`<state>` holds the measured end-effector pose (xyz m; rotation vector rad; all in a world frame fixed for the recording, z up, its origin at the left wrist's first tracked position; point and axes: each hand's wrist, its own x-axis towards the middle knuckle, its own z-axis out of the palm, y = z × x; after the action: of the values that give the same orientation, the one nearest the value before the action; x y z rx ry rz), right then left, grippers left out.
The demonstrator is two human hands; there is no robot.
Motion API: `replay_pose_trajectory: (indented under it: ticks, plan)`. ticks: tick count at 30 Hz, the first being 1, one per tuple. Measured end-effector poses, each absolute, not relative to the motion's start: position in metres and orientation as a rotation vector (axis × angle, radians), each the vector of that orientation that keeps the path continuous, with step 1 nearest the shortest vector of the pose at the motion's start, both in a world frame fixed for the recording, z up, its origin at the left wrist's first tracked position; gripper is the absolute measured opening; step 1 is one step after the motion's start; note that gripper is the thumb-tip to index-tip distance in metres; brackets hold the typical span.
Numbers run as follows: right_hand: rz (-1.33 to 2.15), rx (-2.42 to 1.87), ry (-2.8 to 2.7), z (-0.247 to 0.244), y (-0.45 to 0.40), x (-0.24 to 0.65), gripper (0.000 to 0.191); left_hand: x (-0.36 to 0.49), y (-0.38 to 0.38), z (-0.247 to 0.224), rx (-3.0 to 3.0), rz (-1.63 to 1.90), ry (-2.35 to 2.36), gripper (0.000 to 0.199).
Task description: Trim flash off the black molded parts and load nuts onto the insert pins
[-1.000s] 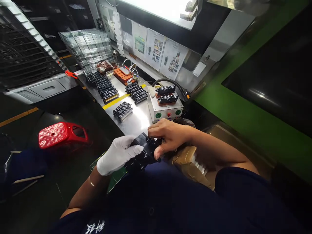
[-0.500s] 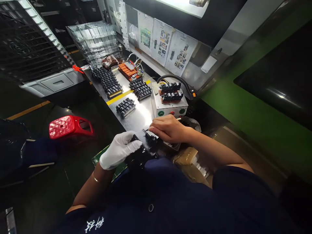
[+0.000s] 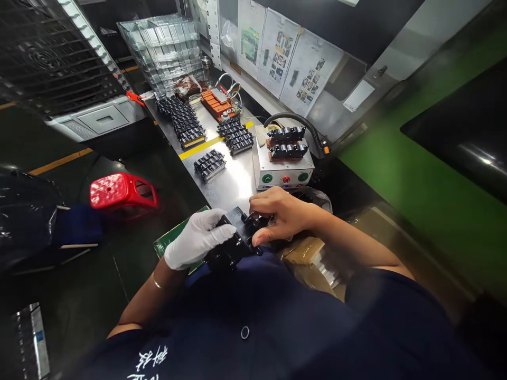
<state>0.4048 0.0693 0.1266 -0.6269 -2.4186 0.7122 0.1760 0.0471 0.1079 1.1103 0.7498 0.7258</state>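
Observation:
My left hand [image 3: 196, 237], in a white glove, grips a black plastic switch part [image 3: 232, 244] close to my chest at the near end of the steel bench [image 3: 233, 184]. My bare right hand [image 3: 277, 214] rests on the far end of the same part, fingers curled over its top. Whether the right hand also pinches a small piece is hidden by the fingers. Just beyond my hands stands a white test box [image 3: 283, 171] with green and red buttons, and two black switch parts [image 3: 287, 142] sit in its orange fixtures.
Rows of black switch parts [image 3: 184, 121] and smaller groups [image 3: 209, 163] lie along the bench past a yellow stripe. Clear plastic trays [image 3: 162, 45] are stacked at the far end. A red stool [image 3: 121, 191] stands left on the floor. A cardboard box [image 3: 312, 261] sits under my right forearm.
My right hand drew back from the bench edge onto the black part and curled over it. The camera view tilted, shifting the bench upward and right.

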Motion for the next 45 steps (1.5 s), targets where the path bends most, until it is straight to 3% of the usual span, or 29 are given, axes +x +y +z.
replay_pose_trajectory:
  ticks: [19, 29, 45]
  plan:
    - [0.918, -0.631, -2.513, 0.139, 0.079, 0.403, 0.051, 0.170, 0.047, 0.108, 1.135, 0.720, 0.817, 0.034]
    - [1.400, -0.544, -2.407, 0.128, 0.079, 0.404, 0.060, 0.173, 0.045, 0.113, 1.201, 0.667, 0.804, 0.036]
    - [0.740, -0.597, -2.510, 0.131, 0.078, 0.404, 0.055, 0.172, 0.051, 0.104, 1.136, 0.730, 0.825, 0.033]
